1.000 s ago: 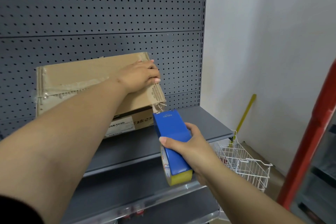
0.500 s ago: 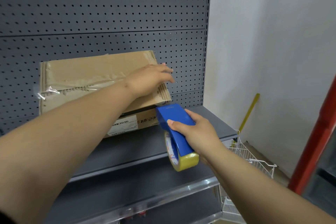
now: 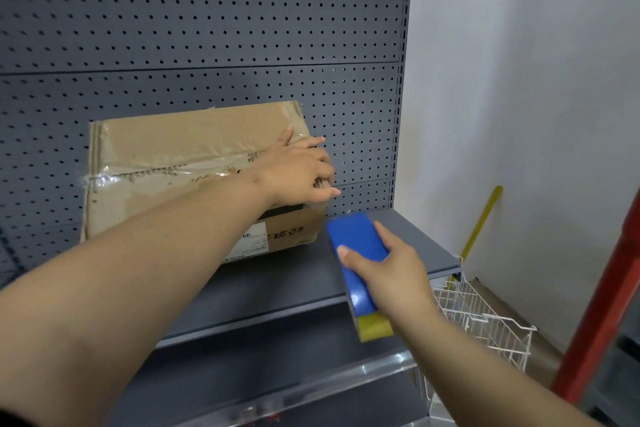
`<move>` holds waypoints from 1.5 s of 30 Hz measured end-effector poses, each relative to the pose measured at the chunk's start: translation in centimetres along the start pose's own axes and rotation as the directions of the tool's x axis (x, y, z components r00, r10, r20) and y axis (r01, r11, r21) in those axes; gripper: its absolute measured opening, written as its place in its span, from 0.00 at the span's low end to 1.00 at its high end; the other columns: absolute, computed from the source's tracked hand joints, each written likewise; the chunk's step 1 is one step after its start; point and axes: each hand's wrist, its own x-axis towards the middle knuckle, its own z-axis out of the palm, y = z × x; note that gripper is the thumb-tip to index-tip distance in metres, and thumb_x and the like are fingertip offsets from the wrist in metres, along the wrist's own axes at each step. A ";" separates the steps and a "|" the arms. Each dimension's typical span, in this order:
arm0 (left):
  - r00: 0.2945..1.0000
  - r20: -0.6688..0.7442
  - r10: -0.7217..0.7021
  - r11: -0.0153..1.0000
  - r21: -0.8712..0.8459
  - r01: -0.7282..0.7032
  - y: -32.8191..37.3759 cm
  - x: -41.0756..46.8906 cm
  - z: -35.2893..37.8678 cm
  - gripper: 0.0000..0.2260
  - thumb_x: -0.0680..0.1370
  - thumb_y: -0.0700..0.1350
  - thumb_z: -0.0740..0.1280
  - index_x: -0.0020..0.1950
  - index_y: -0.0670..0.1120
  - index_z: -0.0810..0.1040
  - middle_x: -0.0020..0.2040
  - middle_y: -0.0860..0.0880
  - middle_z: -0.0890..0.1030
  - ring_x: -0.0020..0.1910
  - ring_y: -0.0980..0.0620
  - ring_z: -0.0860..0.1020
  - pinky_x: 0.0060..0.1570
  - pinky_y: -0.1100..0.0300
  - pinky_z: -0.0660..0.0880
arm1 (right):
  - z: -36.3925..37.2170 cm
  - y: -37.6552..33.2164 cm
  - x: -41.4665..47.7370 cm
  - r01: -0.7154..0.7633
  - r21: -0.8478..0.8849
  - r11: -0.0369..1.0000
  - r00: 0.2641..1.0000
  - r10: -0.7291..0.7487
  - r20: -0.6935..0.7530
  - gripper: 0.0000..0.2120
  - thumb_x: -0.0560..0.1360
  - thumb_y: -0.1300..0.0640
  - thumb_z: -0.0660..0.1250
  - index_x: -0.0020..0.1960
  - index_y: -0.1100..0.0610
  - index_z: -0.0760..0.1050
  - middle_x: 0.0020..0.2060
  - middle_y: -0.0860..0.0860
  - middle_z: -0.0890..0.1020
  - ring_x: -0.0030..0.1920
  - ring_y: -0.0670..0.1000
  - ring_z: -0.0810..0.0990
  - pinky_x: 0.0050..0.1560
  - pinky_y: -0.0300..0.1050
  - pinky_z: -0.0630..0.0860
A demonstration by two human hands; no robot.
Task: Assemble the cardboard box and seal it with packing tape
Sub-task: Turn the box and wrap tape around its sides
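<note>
A brown cardboard box stands on the grey shelf, its top flaps closed with clear tape along the seam. My left hand lies on the box's top right corner, and its fingers curl over the right edge of the flaps. My right hand grips a blue tape dispenser with a yellow tape roll at its near end. The dispenser's front tip hovers just right of the box's lower right corner, above the shelf.
A grey pegboard backs the shelf. A white wire basket sits on the floor at the right, a yellow stick leans on the white wall, and a red post rises at the far right. A lower shelf lies beneath.
My left hand slid to the box's right edge and curled its fingers over it. My right hand carried the dispenser up and forward toward the box's right side.
</note>
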 end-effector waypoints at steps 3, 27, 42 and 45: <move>1.000 -0.005 -0.010 1.000 -0.011 0.010 0.5 0.1 0.0 0.19 0.76 0.64 0.54 0.53 0.55 0.77 0.65 0.55 0.72 0.75 0.53 0.52 0.72 0.40 0.40 | 0.3 0.1 -0.3 0.025 -0.017 1.000 1.000 -0.024 0.012 0.22 0.68 0.47 0.74 0.60 0.44 0.75 0.46 0.41 0.81 0.50 0.49 0.81 0.56 0.51 0.78; 0.939 -0.168 -0.300 0.719 -0.686 0.107 5.3 -6.5 3.0 0.18 0.77 0.46 0.65 0.67 0.49 0.69 0.71 0.49 0.58 0.72 0.50 0.58 0.72 0.52 0.57 | -4.9 -3.7 0.3 0.203 0.151 0.968 0.967 -0.173 -0.189 0.15 0.71 0.53 0.73 0.48 0.36 0.73 0.37 0.27 0.79 0.39 0.30 0.79 0.45 0.33 0.74; 0.801 -0.051 -0.596 0.802 0.014 0.597 -0.6 -17.8 4.6 0.41 0.74 0.58 0.65 0.72 0.63 0.36 0.75 0.45 0.57 0.74 0.41 0.53 0.70 0.34 0.49 | 3.5 -5.8 -4.9 0.175 0.276 0.945 0.982 -0.189 0.025 0.33 0.69 0.52 0.75 0.71 0.44 0.68 0.52 0.31 0.76 0.53 0.35 0.77 0.54 0.37 0.75; 0.799 -0.091 -0.594 0.802 0.009 0.597 -1.1 -16.7 5.0 0.40 0.73 0.59 0.65 0.73 0.63 0.38 0.72 0.47 0.63 0.72 0.43 0.58 0.70 0.36 0.50 | 5.5 -6.4 -4.6 0.184 0.265 0.947 0.978 -0.204 0.050 0.33 0.68 0.51 0.75 0.71 0.43 0.68 0.54 0.32 0.76 0.55 0.35 0.77 0.56 0.38 0.75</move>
